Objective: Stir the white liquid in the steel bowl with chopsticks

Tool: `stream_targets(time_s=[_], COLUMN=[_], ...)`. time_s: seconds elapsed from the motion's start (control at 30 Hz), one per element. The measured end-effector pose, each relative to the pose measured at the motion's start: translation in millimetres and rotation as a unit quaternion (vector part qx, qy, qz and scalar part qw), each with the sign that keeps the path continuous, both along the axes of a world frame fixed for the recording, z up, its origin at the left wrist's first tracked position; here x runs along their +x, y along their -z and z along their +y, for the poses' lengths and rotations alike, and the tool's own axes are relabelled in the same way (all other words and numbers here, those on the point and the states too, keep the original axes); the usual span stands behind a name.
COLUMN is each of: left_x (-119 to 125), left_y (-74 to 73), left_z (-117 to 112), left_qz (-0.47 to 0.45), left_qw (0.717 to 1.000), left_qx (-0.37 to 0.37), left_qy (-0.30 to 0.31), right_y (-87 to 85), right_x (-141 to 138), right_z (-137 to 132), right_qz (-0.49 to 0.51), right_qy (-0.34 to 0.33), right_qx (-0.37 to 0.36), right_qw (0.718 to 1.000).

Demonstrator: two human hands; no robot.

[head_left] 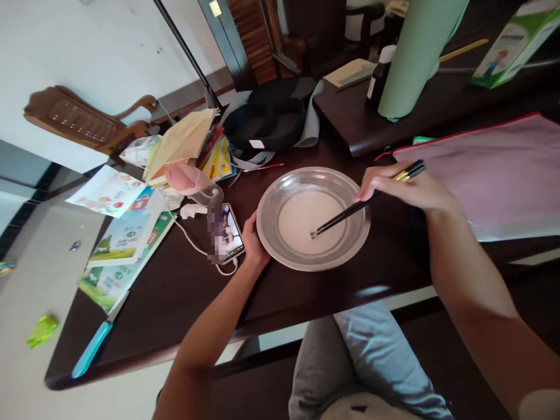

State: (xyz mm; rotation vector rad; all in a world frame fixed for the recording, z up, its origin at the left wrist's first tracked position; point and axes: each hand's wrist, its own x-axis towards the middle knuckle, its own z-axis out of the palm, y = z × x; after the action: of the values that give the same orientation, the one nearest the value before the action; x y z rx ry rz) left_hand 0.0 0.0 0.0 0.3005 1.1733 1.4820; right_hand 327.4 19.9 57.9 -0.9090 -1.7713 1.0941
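Note:
A shallow metal bowl [271, 233] with pale milky liquid sits on the dark wooden table [175, 303]. My right hand [406, 186] is closed on a pair of black chopsticks [345, 214], whose tips dip into the liquid near the bowl's middle. My left hand [252, 242] rests against the bowl's left rim, its fingers curled around the edge. Just left of that hand lies a phone [227, 236] with a lit screen and a white cable.
Books and leaflets [126, 245] pile at the table's left, with a black bag [266, 119] behind the bowl. A pink folder [494, 169] lies right. A green cylinder [415, 58] and dark bottle [378, 76] stand on a raised shelf. A wooden chair [83, 119] stands far left.

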Motion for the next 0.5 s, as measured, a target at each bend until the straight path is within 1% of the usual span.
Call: stream_targets(time_s=[0.03,0.07,0.1,0.13,0.23,0.27,0.3,0.33,0.4,0.47,0.5], left_x=[0,0,0,0,-1,-1,-1,-1,-2,-3,-3], left_y=[0.0,0.1,0.3,0.5,1.3,1.6,2.0,2.4,3.0,3.1,2.9], left_z=[0,0,0,0,0,1,1,1,1,1,1], left_qz=[-0.001,-0.001,-0.001,-0.001,-0.003,-0.003,-0.002,-0.001,0.002,0.004,0.005], left_qw=[1.0,1.0,1.0,1.0,1.0,1.0,1.0,1.0,1.0,1.0,1.0], left_qx=[-0.001,0.0,0.001,0.002,0.005,0.006,0.007,0.009,0.009,0.004,0.001], left_qy=[0.003,0.006,0.01,0.012,0.01,0.009,0.009,0.011,0.018,0.025,0.025], right_y=[1.5,2.8,3.6,3.7,0.0,-1.8,-3.3,-4.2,-3.9,-1.6,-0.2], right_x=[-4,-8,-9,-9,1,4,7,8,4,-4,-8], right_z=[0,1,2,2,1,1,0,-1,-2,-2,-2], right_qz=[-0.013,-0.023,-0.03,-0.032,-0.012,0.004,0.018,0.027,0.024,-0.004,-0.017], right_qy=[-0.028,-0.04,-0.036,-0.016,0.095,0.113,0.117,0.104,0.051,0.002,-0.009], right_qx=[0.002,0.007,0.013,0.019,0.036,0.039,0.037,0.03,0.013,0.005,0.009], right_qw=[1.0,0.999,0.999,0.999,0.995,0.993,0.992,0.994,0.998,1.0,1.0])
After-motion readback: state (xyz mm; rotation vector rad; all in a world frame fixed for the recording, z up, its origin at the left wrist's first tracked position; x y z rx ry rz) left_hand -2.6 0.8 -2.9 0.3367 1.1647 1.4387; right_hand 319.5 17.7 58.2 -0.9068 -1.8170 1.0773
